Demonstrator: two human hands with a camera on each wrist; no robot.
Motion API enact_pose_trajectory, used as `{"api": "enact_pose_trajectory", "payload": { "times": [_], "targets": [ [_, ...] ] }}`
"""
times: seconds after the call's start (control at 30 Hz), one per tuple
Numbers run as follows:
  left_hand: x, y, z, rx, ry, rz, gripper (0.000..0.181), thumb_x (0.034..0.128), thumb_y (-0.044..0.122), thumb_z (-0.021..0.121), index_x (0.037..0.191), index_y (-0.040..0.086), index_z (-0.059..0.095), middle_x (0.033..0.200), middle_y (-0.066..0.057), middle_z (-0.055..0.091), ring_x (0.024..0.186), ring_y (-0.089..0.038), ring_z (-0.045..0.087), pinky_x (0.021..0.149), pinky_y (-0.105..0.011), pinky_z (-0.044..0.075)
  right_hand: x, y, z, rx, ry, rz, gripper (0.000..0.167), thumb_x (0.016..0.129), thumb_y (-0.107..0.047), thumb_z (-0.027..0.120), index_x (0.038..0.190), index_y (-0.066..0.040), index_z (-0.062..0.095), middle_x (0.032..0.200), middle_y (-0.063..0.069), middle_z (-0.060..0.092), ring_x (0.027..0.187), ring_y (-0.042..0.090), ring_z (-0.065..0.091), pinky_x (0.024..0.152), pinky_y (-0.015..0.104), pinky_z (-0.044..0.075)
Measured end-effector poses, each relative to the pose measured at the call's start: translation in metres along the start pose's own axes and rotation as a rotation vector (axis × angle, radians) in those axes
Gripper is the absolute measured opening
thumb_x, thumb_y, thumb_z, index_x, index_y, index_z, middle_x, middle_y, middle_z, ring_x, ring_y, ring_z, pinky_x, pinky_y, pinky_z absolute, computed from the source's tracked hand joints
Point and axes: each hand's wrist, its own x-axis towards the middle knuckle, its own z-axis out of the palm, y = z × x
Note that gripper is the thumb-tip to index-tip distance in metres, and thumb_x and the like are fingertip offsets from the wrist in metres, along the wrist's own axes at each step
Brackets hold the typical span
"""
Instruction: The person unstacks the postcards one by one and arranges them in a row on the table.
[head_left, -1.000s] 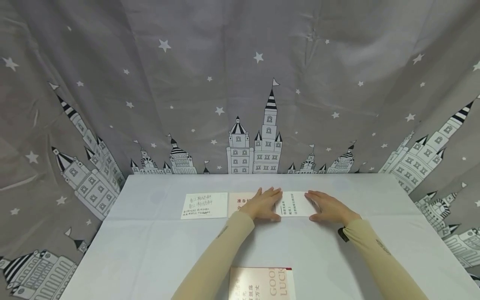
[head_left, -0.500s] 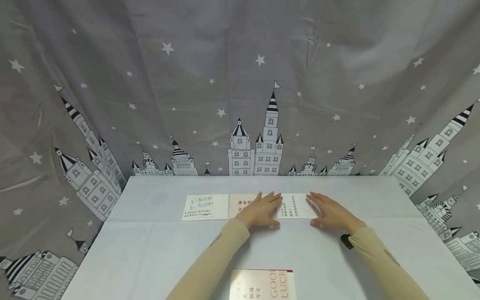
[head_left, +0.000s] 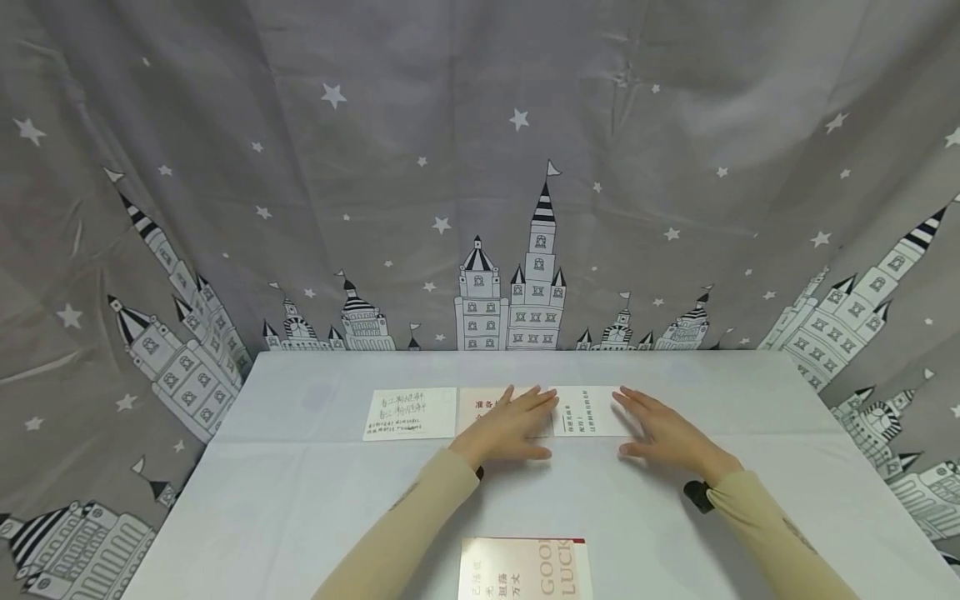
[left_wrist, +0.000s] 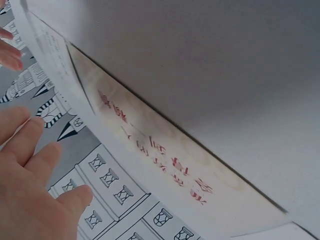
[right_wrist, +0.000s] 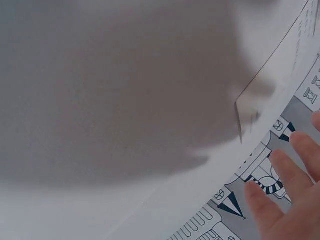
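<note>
Three cards lie side by side in a row near the table's far edge. A white card with handwriting [head_left: 411, 414] is leftmost. In the middle is a beige card with red print [head_left: 476, 400], partly covered by my left hand [head_left: 510, 429], whose fingers are spread and hold nothing. To the right lies a white card with printed text [head_left: 592, 412]. My left fingertips are at its left edge. My right hand [head_left: 667, 433], fingers extended, is at its right edge; contact cannot be told. The left wrist view shows the beige card [left_wrist: 165, 150] lying flat.
A cream card with GOOD LUCK lettering [head_left: 525, 571] lies at the front of the white-covered table [head_left: 262, 517], cut off by the frame. Behind the table hangs a grey curtain [head_left: 360, 200] printed with castles and stars. Dark bands show at both wrists.
The left hand has drawn slightly left and toward the front, off the white printed card. The right hand has shifted slightly back toward the front right. The cards keep their places.
</note>
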Motion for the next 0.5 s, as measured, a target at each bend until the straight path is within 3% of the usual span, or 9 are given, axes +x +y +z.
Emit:
{"api": "enact_pose_trajectory", "payload": {
  "times": [0.5],
  "targets": [
    [-0.035,0.003,-0.004,-0.051,0.081,0.082,0.083,0.0871,0.046,0.065,0.152,0.012,0.027,0.157,-0.001,0.022,0.144,-0.022,0.012,0.116,-0.048,0.004,-0.017,-0.019,-0.001,0.059,0.057,-0.032,0.079,0.085,-0.037,0.071,0.145,-0.001,0.036,0.149,0.027,0.028,0.132,0.048,0.030,0.104,0.061,0.030]
  ]
}}
